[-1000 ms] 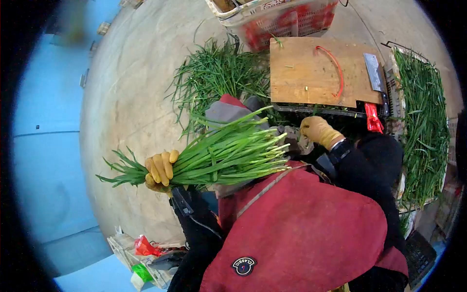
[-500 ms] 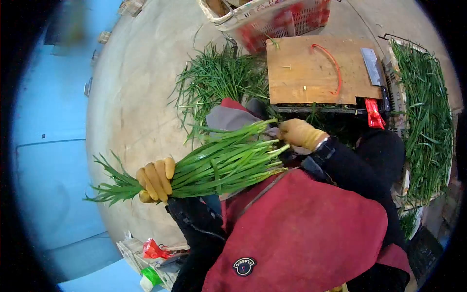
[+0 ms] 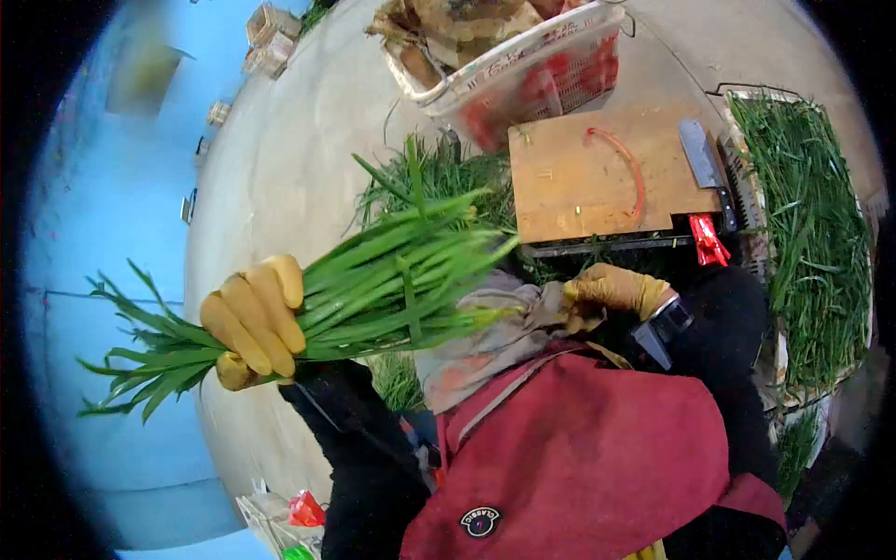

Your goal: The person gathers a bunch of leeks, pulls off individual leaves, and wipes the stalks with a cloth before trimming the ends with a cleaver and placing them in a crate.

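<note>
**Holding a bundle of long, flat, bright-green leaves (image 3: 401, 294) in the yellow-gloved left grip (image 3: 252, 317)**

Has the left grip closed right around the bundle, with fingers wrapped over it near the leafy end. Holds the bundle out sideways in front of the body, with tips fanning out to the left and paler ends pointing right. Has the yellow-gloved right grip (image 3: 611, 287) near those paler ends but apart from them, just beside a bunched grey cloth (image 3: 513, 301), with fingers bent. Cannot tell how far open to call this right grip, or whether to count the cloth as held, with the fingertips poorly seen.

Wears a dark-red fabric apron (image 3: 597, 448) over black sleeves (image 3: 359, 439), and a dark device with a small screen (image 3: 665, 329) on the right wrist. Faces a flat, light-brown wooden board (image 3: 560, 191), with a broad steel cleaver with a black handle (image 3: 700, 154) at its right edge and a thin, curved orange-red strip (image 3: 631, 168) lying on it. Looks also onto a long, pale crate (image 3: 744, 163) heaped with dark-green leaves (image 3: 812, 243) to the right, and a red-and-white plastic crate (image 3: 541, 84) beyond the board.
</note>
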`<state>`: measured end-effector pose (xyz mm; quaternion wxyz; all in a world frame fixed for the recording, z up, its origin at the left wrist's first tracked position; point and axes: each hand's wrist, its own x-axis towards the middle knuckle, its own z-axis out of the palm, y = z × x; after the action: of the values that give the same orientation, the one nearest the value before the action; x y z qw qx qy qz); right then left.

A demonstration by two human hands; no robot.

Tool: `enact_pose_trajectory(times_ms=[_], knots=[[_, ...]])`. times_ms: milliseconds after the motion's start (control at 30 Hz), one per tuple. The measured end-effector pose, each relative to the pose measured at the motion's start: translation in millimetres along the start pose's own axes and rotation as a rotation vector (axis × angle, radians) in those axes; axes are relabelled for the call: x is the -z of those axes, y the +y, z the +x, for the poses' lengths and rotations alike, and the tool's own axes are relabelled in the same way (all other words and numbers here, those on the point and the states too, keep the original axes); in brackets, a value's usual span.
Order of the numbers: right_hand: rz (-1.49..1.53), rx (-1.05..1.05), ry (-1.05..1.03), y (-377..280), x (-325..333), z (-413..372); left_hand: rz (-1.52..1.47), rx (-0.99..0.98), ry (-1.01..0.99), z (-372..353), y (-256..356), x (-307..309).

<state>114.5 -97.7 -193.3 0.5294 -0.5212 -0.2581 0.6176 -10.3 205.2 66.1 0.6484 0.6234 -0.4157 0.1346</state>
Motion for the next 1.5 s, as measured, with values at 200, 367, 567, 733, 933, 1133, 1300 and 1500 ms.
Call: enact_pose_trajectory(times_ms=[200, 367, 567, 733, 933, 1133, 1300, 1500], knots=[[0.337, 0.319, -0.364, 6, -42, 29, 0.184, 0.055, -0.298, 48, 6, -14], [0.658, 0.198, -0.252, 58, -33, 70, 0.423, 0.768, -0.483, -17, 29, -66], [0.807, 0.100, 0.107, 67, -37, 73, 0.103, 1.252, -0.534, -126, 29, -101], [0.824, 0.194, 0.123, 42, -36, 78, -0.447, 1.261, -0.074, -144, 42, -89], [0.862, 0.103, 0.163, 42, -29, 99, -0.510, 1.166, 0.413, -226, 40, -42], [0.990, 0.099, 0.146, 35, -29, 113, 0.276, 1.504, 0.457, -175, -28, -18], [1.005, 0.210, 0.036, 10, -42, 112, 0.697, 1.410, 0.056, -134, -80, -50], [0.848, 0.385, -0.163, -21, -38, 92, 0.560, 0.953, 0.301, -142, -97, -66]])
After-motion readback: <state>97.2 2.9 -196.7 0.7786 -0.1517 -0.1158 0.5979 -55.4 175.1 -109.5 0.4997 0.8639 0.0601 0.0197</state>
